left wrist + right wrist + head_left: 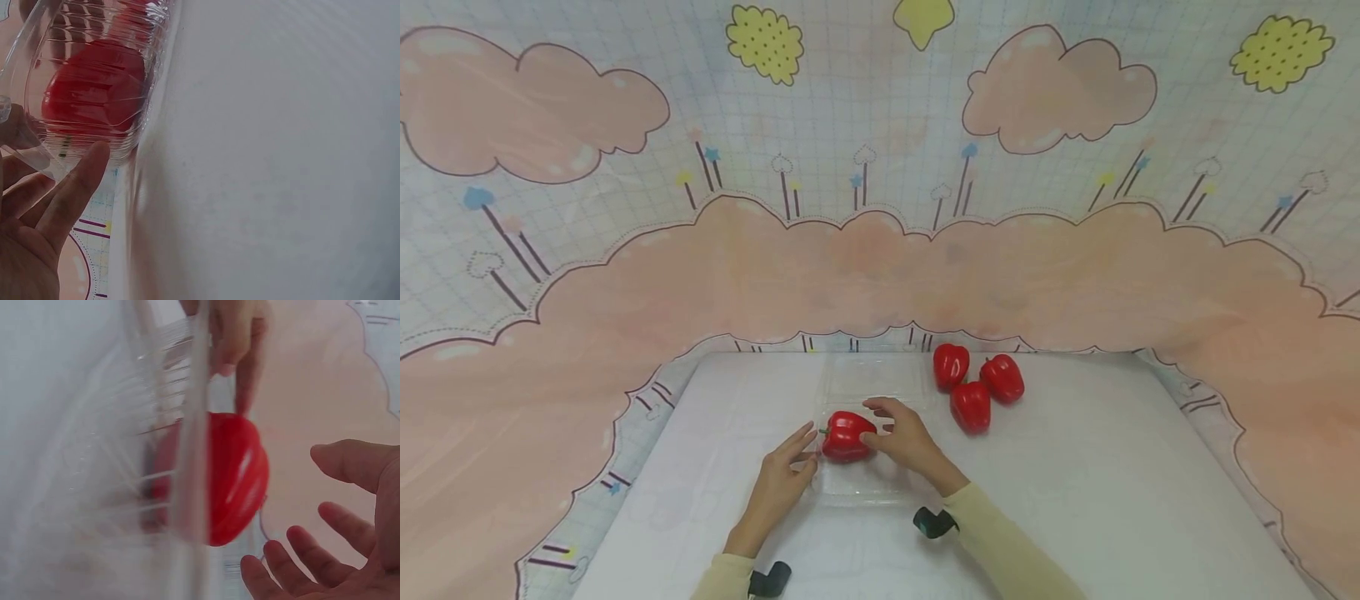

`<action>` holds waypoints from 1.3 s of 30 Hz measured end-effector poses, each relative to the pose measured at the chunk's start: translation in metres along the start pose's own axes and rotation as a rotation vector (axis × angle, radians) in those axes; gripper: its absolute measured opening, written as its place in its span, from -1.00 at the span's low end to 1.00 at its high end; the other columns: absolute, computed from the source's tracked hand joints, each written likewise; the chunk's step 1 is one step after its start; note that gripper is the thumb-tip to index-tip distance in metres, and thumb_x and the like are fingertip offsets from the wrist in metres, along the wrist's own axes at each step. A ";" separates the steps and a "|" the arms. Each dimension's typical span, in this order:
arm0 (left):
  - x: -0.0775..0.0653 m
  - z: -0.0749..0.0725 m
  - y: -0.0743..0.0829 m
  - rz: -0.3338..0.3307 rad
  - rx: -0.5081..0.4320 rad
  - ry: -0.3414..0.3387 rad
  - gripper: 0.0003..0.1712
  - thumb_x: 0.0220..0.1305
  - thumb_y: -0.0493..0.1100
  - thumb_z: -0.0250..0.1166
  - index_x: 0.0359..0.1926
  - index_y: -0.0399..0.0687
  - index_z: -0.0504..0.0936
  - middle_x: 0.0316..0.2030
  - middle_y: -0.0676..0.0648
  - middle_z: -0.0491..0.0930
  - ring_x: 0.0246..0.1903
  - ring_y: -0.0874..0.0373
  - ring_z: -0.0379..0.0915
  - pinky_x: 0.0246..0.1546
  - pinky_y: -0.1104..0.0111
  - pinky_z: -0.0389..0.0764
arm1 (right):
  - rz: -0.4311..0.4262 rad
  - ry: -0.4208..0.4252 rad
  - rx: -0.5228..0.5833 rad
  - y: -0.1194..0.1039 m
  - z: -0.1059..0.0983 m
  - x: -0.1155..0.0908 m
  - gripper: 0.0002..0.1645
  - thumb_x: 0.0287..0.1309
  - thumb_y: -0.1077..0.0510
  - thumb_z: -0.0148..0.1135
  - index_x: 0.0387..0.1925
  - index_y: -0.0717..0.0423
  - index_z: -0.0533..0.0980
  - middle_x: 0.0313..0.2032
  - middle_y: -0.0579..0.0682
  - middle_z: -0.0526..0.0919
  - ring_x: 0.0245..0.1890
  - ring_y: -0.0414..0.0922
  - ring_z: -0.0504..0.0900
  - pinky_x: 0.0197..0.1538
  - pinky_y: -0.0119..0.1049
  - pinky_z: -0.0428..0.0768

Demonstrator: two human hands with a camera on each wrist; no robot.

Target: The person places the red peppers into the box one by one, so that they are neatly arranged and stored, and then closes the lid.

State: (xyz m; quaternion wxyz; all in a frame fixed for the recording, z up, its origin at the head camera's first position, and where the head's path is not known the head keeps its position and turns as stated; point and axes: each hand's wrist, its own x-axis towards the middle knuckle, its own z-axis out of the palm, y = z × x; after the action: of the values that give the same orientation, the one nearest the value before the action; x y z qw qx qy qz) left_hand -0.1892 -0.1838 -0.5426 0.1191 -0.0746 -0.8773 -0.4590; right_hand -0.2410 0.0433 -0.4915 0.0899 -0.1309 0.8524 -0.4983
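A red bell pepper (847, 437) lies on its side in the near half of a clear plastic clamshell box (857, 493), its green stem toward the left. My left hand (781, 482) is at the box's left side. In the left wrist view, a fairly straight finger (78, 187) touches the ribbed wall, and the bell pepper (97, 87) shows through the plastic. Beside the pepper's right side is my right hand (910, 437), fingers spread. The right wrist view shows this hand (350, 537) apart from the pepper (234, 481), holding nothing.
Three more red peppers (972, 408) sit together on the white table (1120, 467), to the right of the box. The box's lid (876, 379) lies folded back behind its base. A patterned cloth (880, 275) hangs beyond the table's far edge.
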 end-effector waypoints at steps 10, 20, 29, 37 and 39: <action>0.000 0.000 -0.001 -0.011 -0.016 -0.006 -0.47 0.18 -0.39 0.28 0.22 -0.25 0.54 0.35 -0.13 0.43 -0.07 -0.04 0.69 -0.27 0.57 0.70 | -0.088 -0.013 0.022 -0.018 -0.026 -0.018 -0.38 0.12 0.10 0.37 0.23 -0.03 0.43 0.25 0.08 0.50 0.27 0.12 0.47 0.27 0.04 0.56; 0.000 -0.001 -0.002 -0.007 -0.013 -0.010 -0.48 0.19 -0.38 0.28 0.22 -0.26 0.54 0.35 -0.12 0.43 -0.07 -0.05 0.69 -0.29 0.57 0.69 | -0.109 0.031 -0.036 -0.018 -0.045 -0.031 -0.35 0.09 0.07 0.40 0.23 -0.12 0.41 0.23 -0.06 0.52 0.24 0.00 0.51 0.24 -0.05 0.60; 0.001 -0.001 -0.002 -0.008 -0.013 -0.017 -0.47 0.19 -0.37 0.27 0.22 -0.27 0.53 0.36 -0.13 0.42 -0.05 -0.06 0.69 -0.25 0.52 0.72 | -0.105 0.062 -0.046 -0.006 -0.059 -0.036 -0.37 0.06 0.12 0.43 0.19 -0.12 0.44 0.19 -0.04 0.54 0.22 0.05 0.52 0.22 0.00 0.61; 0.002 -0.001 -0.001 -0.025 -0.001 -0.023 -0.47 0.19 -0.37 0.27 0.23 -0.27 0.53 0.36 -0.12 0.41 -0.04 -0.07 0.69 -0.25 0.48 0.73 | -0.081 0.136 -0.098 0.006 -0.075 -0.040 -0.36 0.02 0.16 0.45 0.17 -0.09 0.47 0.14 -0.04 0.58 0.16 0.00 0.57 0.17 -0.06 0.65; 0.002 -0.001 -0.001 -0.020 0.000 -0.022 -0.47 0.19 -0.37 0.27 0.23 -0.27 0.53 0.36 -0.13 0.41 -0.05 -0.07 0.69 -0.25 0.49 0.73 | -0.082 0.152 -0.109 0.009 -0.080 -0.042 -0.35 0.01 0.16 0.46 0.18 -0.07 0.46 0.14 -0.02 0.57 0.14 0.00 0.57 0.16 -0.06 0.66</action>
State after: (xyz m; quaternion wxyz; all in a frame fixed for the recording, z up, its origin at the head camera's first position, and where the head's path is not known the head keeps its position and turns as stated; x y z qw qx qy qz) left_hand -0.1912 -0.1851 -0.5429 0.1051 -0.0709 -0.8792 -0.4594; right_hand -0.2252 0.1265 -0.4592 -0.0027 -0.1321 0.8765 -0.4629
